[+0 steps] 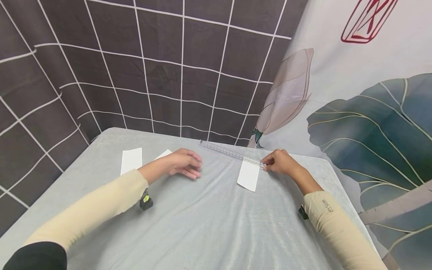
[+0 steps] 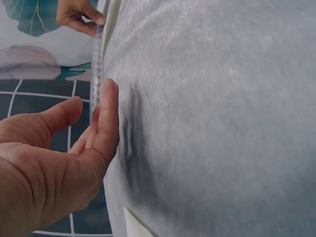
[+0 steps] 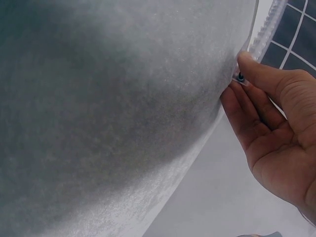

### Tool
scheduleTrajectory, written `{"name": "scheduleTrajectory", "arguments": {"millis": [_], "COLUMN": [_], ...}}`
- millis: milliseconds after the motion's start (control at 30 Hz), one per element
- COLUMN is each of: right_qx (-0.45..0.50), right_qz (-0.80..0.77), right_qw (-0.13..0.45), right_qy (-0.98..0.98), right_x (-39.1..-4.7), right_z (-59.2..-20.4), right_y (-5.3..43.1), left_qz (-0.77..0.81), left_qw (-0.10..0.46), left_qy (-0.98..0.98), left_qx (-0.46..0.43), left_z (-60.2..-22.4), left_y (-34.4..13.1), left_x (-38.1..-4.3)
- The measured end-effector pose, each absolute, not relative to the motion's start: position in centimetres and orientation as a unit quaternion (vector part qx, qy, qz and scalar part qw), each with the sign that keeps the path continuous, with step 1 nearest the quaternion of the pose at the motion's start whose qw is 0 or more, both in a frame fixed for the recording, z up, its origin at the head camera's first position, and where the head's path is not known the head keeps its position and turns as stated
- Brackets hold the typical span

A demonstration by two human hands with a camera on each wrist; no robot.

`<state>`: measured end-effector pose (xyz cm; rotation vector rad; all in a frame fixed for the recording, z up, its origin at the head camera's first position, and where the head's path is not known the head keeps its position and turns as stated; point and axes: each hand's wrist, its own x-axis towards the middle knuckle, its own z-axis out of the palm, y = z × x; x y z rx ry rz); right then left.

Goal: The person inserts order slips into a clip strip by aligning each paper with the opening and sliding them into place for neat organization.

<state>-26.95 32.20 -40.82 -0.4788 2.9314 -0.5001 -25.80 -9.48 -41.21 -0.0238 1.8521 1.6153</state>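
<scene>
A long clear plastic strip [image 1: 225,151] with a row of small ring-like ridges lies slantwise toward the far edge of the table. My right hand [image 1: 281,162] pinches its near right end between thumb and fingers; the right wrist view shows the ridged strip [image 3: 268,30] running away from the thumb. Under that end, a white card [image 1: 249,175] is partly overlapped by the strip. My left hand [image 1: 183,163] hovers left of the strip, fingers loosely spread and holding nothing. A second white card [image 1: 163,154] is partly hidden behind the left hand and wrist.
Another white card [image 1: 131,160] lies at the left on the grey cloth-covered table [image 1: 216,225]. Behind the far edge hangs a dark curtain [image 1: 162,82] with white grid lines. A white curtain [image 1: 324,63] printed with leaves hangs at the right.
</scene>
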Motion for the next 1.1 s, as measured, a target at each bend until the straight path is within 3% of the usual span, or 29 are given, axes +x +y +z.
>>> {"name": "scheduleTrajectory", "arguments": {"millis": [1100], "right_qx": [-0.159], "right_qz": [-0.174], "right_qw": [0.076], "right_qy": [0.969], "right_x": [-27.1], "right_z": [-40.6], "right_y": [32.2], "left_qz": [0.61], "left_qw": [0.305], "left_qy": [0.731], "left_qx": [-0.026], "left_z": [-40.2], "left_y": [-16.5], "left_x": [-25.3]}}
